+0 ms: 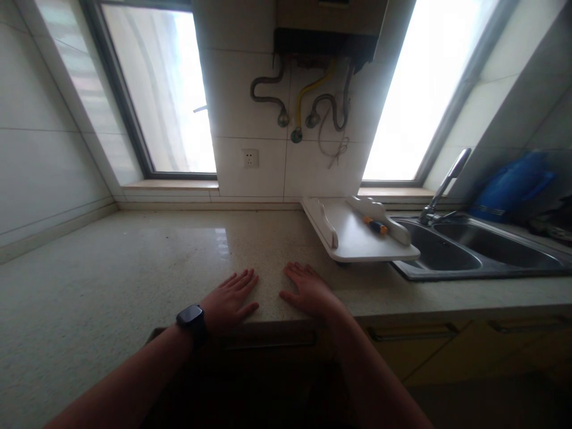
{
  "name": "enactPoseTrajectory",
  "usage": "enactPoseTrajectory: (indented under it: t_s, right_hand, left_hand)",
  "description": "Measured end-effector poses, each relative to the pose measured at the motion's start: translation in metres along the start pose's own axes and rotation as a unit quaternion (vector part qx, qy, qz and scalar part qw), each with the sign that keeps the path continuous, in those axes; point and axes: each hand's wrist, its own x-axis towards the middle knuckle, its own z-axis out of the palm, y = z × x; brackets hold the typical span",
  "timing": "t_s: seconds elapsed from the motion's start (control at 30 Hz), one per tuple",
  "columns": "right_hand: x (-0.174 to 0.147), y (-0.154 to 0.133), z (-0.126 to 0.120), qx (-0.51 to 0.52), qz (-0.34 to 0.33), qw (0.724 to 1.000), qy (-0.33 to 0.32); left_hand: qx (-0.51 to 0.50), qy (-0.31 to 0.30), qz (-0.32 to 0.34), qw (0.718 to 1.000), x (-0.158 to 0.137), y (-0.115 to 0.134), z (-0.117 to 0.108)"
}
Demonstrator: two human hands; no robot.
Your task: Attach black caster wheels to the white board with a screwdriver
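Note:
My left hand (pixel 230 299) lies flat on the speckled countertop (pixel 147 262) near its front edge, fingers stretched out and holding nothing. A dark smartwatch (pixel 191 319) is on that wrist. Palm down on the same surface, my right hand (pixel 307 290) is also open, a short gap to the right of the left one. Beyond the right hand sits a white board with scalloped side rails (pixel 348 229), its front end raised a little off the counter. On the board rests a screwdriver (pixel 375 225) with an orange and dark handle.
To the right is a double steel sink (pixel 451 244) with a tall faucet (pixel 447 185). A blue container (pixel 513 185) stands behind it. Pipes (pixel 299 101) hang under a wall-mounted heater (pixel 328 30), and a socket (pixel 251 158) is on the tiles. Drawer handles (pixel 411 333) line the cabinet front.

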Motion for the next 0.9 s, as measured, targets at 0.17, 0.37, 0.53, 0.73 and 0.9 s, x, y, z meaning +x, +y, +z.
enactPoseTrajectory:
  t_s: [0.17, 0.37, 0.53, 0.73, 0.9]
  right_hand:
    - [-0.0013, -0.0007, -0.0005, 0.004, 0.0, 1.0, 0.002]
    - [-0.0013, -0.0017, -0.002, 0.007, -0.001, 1.0, 0.005]
    - [-0.0011, 0.0, -0.0004, 0.009, -0.002, 1.0, 0.012]
    - [-0.0001, 0.0015, 0.0013, 0.007, -0.004, 1.0, 0.013]
    - [-0.0001, 0.0003, 0.001, 0.006, -0.001, 1.0, 0.013]
  left_hand:
    - [-0.003, 0.009, 0.001, 1.0, -0.0009, -0.0001, 0.0007]
    - [-0.006, 0.019, 0.006, 1.0, -0.0002, -0.0023, 0.0038]
    - [-0.004, 0.006, 0.0, 1.0, -0.0004, -0.0006, 0.0019]
    - [-0.005, 0.009, 0.001, 1.0, -0.0002, 0.0007, 0.0006]
    - [-0.01, 0.01, 0.002, 1.0, -0.0006, 0.0002, -0.0004]
